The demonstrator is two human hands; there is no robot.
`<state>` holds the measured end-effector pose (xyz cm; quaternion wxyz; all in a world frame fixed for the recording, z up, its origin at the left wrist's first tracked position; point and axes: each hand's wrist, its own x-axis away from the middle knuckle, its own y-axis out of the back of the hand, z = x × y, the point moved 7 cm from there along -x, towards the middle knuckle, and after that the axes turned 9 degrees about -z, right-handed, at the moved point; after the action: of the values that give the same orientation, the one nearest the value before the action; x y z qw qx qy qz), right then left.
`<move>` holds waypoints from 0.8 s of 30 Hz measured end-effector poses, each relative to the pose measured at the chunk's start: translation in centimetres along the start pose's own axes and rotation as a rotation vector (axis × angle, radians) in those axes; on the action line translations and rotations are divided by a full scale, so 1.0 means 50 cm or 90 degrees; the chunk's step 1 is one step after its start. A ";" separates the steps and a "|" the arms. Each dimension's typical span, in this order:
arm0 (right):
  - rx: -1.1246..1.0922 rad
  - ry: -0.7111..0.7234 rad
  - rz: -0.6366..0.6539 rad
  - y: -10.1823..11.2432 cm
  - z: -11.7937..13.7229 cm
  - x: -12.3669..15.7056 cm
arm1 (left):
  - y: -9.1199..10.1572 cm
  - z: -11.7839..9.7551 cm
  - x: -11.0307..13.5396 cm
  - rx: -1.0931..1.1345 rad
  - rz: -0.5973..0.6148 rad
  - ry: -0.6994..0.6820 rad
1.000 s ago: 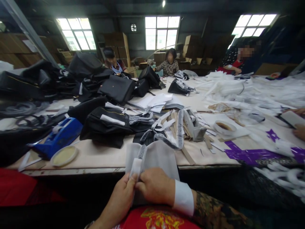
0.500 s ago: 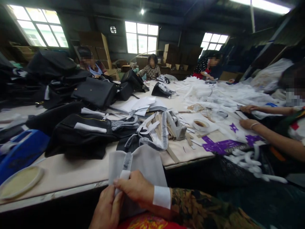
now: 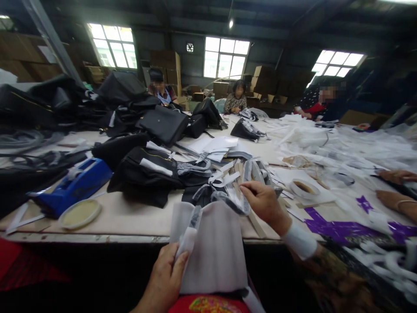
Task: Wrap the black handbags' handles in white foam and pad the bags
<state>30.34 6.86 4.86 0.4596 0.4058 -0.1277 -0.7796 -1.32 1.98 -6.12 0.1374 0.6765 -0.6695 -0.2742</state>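
Sheet (image 3: 218, 252): pale, spread above the lap, its upper part over the table (image 3: 130, 208) edge.
Wrap (image 3: 189, 240): white, lying along the strap (image 3: 194, 217) in front of the sheet; this covering looks part done.
Left to do: probably securing the wrap; I cannot tell whether any fastening is on it.
Left hand (image 3: 164, 271): thumb and fingers clamped on the wrap's lower part.
Right hand (image 3: 267, 206): off the wrap, raised beside the strips (image 3: 233, 187); fingers curled, fingertips together, nothing visible between them.
Bag (image 3: 140, 178): black, on the table, a white piece lying across it.
Pile (image 3: 163, 124): more black bags beyond; how many are finished cannot be told.
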 end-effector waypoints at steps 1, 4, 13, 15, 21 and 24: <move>0.071 0.079 0.034 -0.023 -0.009 -0.029 | -0.001 -0.004 0.001 0.002 0.007 0.001; 0.173 0.188 0.129 -0.119 -0.043 -0.081 | -0.003 -0.006 0.005 0.009 0.035 0.012; 0.148 0.215 0.012 -0.147 -0.062 -0.151 | -0.006 0.017 0.008 0.026 0.076 0.004; 0.155 0.186 -0.061 -0.083 -0.065 -0.175 | -0.008 0.023 0.007 0.035 0.060 0.002; -0.129 -0.124 -0.186 0.056 -0.080 -0.141 | -0.016 0.043 0.003 0.058 0.042 -0.004; -0.429 -0.294 -0.115 0.029 -0.062 -0.066 | -0.015 0.048 0.000 0.054 0.059 0.009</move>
<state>34.40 9.33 5.42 0.4558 0.0568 0.0711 -0.8854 -2.03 2.49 -8.46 0.1255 0.6519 -0.7103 -0.2342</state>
